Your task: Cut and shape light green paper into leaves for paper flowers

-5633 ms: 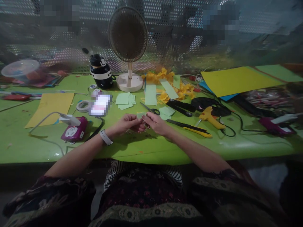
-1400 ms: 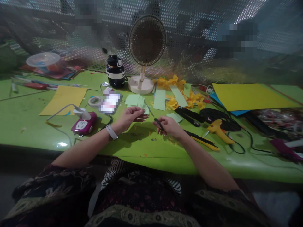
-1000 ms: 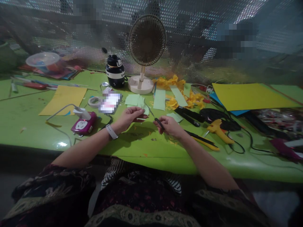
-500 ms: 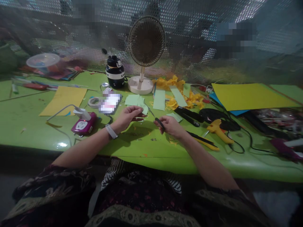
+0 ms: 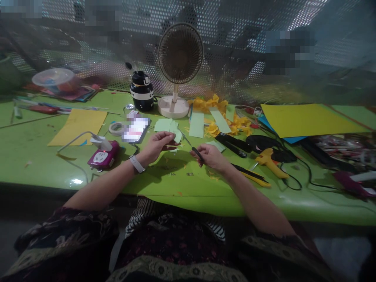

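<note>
My left hand pinches a small piece of light green paper between thumb and fingers, above the green table. Scissors with black handles are gripped in my right hand, their blades pointing up and left toward that paper. Whether the blades touch the paper I cannot tell. Just behind my left hand lies a pile of light green paper pieces. Light green paper strips rest near orange crepe-like paper. Another light green piece lies behind my right hand.
A fan and a dark bottle stand at the back. To the left are a lit phone, a tape roll and a purple power socket. A stapler, yellow cutter and glue gun lie right.
A small paper scrap below my left fingers appears lower. Both hands keep nearly the same pose, with the paper and scissors still held; the whole view has shifted slightly.
</note>
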{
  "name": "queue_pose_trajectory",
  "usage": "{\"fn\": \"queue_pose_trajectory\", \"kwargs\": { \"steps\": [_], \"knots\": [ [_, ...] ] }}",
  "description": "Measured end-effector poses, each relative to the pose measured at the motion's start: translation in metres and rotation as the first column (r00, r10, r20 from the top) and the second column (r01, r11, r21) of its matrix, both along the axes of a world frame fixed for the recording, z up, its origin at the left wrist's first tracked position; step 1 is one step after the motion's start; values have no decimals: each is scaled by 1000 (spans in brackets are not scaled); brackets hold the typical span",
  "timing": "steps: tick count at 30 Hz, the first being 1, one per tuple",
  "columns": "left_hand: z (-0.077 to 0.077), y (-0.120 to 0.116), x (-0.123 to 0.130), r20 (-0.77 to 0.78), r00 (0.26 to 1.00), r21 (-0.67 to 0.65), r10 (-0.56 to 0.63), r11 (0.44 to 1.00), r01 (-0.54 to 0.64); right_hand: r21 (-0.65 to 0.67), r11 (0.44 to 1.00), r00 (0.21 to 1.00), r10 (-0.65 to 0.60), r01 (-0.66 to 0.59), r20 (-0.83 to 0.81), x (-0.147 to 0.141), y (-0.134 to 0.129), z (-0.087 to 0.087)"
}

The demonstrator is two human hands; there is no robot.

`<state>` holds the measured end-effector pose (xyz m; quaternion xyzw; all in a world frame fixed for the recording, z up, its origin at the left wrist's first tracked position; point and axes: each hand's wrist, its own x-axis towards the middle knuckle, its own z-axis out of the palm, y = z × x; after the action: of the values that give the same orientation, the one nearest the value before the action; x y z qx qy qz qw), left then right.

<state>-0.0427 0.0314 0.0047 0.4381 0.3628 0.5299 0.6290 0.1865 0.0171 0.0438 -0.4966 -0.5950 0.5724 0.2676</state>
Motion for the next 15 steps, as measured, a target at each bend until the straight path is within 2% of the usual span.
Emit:
{"fn": "queue_pose_trajectory", "kwargs": {
  "steps": [8, 15],
  "knots": [
    [1, 1, -1, 0, 1000, -19, 31, 999, -31, 70, 998, 1000, -2, 4, -29, 7, 7, -11],
    [1, 0, 0, 8, 1000, -37, 13, 999, -12, 75, 996, 999, -41, 41, -1, 7, 9, -11]
  ]
}}
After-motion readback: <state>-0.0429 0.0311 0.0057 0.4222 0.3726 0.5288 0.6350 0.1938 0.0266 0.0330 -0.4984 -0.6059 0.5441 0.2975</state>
